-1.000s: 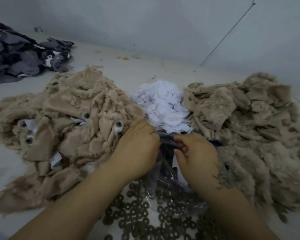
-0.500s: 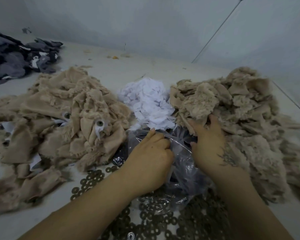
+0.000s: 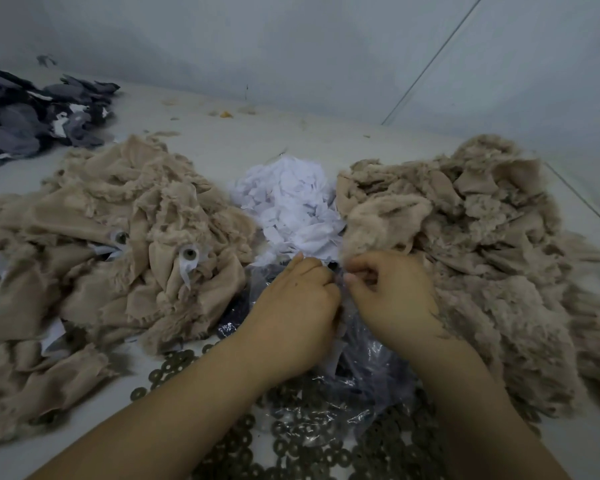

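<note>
My left hand (image 3: 291, 306) and right hand (image 3: 392, 296) pinch the clear plastic bag (image 3: 371, 362) at its mouth; pull too hard and it rips, spilling among the near washers (image 3: 291, 441).

Beige fur piles (image 3: 125, 216), white scraps (image 3: 291, 202), grey fabric (image 3: 25, 116)

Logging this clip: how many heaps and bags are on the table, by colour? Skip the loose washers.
Tan: 2, left heap, right heap
White: 1, scrap heap
Grey: 1, far heap
Clear: 1, bag
Total: 5
</note>
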Tool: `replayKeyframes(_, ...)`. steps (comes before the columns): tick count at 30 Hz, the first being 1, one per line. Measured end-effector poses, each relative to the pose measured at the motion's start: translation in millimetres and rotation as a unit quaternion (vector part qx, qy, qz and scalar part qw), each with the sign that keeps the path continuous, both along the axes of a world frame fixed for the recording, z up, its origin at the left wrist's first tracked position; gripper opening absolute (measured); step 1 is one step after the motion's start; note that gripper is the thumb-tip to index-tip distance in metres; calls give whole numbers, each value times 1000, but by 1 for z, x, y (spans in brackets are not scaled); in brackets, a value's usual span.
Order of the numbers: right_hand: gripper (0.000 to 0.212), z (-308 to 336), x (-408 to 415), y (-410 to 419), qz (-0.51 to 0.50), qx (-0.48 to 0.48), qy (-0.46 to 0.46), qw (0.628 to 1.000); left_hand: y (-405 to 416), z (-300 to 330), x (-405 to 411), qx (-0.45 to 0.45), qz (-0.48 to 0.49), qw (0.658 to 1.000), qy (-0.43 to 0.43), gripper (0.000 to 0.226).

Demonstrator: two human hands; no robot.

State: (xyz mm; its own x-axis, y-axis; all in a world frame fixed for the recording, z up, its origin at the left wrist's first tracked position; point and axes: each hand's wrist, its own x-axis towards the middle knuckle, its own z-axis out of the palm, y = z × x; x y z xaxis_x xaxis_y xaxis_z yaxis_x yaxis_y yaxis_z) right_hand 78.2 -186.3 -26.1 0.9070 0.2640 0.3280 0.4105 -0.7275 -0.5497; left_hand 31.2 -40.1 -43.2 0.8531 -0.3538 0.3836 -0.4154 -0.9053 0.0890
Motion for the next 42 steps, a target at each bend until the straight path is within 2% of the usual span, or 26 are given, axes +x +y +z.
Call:
replayKeyframes(2,13,5,-12,9,43,14,-50,998,2,3,-1,-69,7,998,-1,16)
replayKeyframes(4,13,9,-21,13,58,22,-71,996,2,6,-5,-164,14,986,-7,6)
replayKeyframes(5,15,10,-24,13,62,31,-65,996,3,6,-6,-206,26,978,-13,6)
replayKeyframes(6,18,12,-28,14,70,45,-55,995,4,6,-7,-251,48,967,-13,18)
replayKeyframes(7,20,12,-32,15,86,68,-46,993,5,5,-7,-301,73,951,1,27)
replayKeyframes(9,23,12,-41,19,128,124,-26,984,9,7,-6,-391,95,914,47,30)
replayKeyframes(13,38,9,-47,26,130,173,6,976,23,11,-9,-478,83,873,46,32)
replayKeyframes(16,66,8,-38,28,106,90,17,990,36,14,-13,-594,83,795,91,32)
replayKeyframes(18,77,8,-36,33,118,31,27,992,41,17,-15,-677,52,720,147,31)
replayKeyframes(20,71,7,-35,40,123,29,45,991,45,20,-18,-738,52,646,185,26)
replayKeyframes(21,61,7,-34,42,116,34,53,991,47,21,-19,-754,66,624,193,23)
replayKeyframes(25,9,7,-27,43,109,68,101,987,58,17,-15,-787,98,571,211,17)
replayKeyframes(27,11,8,-24,45,107,111,126,980,59,17,-15,-802,84,552,211,17)
replayKeyframes(28,13,8,-23,48,100,130,143,976,58,17,-15,-805,79,549,211,20)
replayKeyframes(31,9,7,-24,56,81,188,189,960,57,10,-16,-782,95,579,211,38)
replayKeyframes(34,16,4,-27,57,86,228,225,943,56,3,-18,-778,71,581,226,44)
replayKeyframes(36,25,2,-26,55,78,248,260,930,55,0,-18,-770,67,591,232,39)
replayKeyframes(39,31,0,-25,54,64,255,277,924,55,-3,-17,-739,87,630,221,42)
replayKeyframes(42,33,-4,-28,52,106,273,307,905,56,0,-16,-724,69,658,196,40)
